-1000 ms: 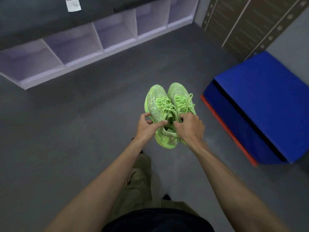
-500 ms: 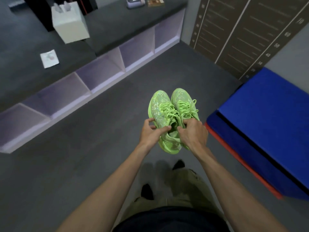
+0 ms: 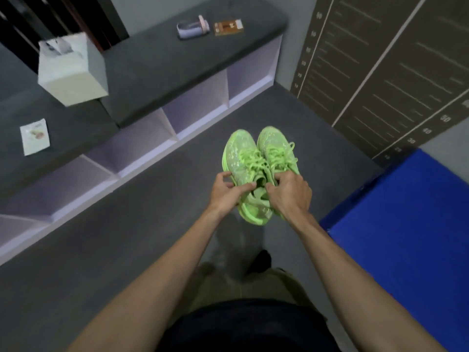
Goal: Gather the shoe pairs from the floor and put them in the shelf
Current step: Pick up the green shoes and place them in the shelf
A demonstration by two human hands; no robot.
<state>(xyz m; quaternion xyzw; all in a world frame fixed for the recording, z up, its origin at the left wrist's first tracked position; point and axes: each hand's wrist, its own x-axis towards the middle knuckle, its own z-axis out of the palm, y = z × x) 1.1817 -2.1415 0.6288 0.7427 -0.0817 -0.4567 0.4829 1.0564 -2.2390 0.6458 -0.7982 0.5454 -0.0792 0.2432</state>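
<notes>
A pair of neon green sneakers is held side by side in front of me above the grey floor, toes pointing away. My left hand (image 3: 226,193) grips the left green sneaker (image 3: 239,158) at its collar. My right hand (image 3: 289,193) grips the right green sneaker (image 3: 276,148) the same way. The low shelf (image 3: 149,160) with pale lilac open compartments runs diagonally along the left, under a dark grey top. The compartments I can see hold nothing.
On the shelf top stand a white tissue box (image 3: 69,69), a small white packet (image 3: 34,137), a lilac case (image 3: 191,27) and a brown box (image 3: 228,26). A blue padded block (image 3: 406,224) sits at right. A dark wall chart (image 3: 380,67) is behind.
The view has swung up and toward the shelf, so its top and the items on it have come into sight. Both hands keep the same hold on the sneakers.
</notes>
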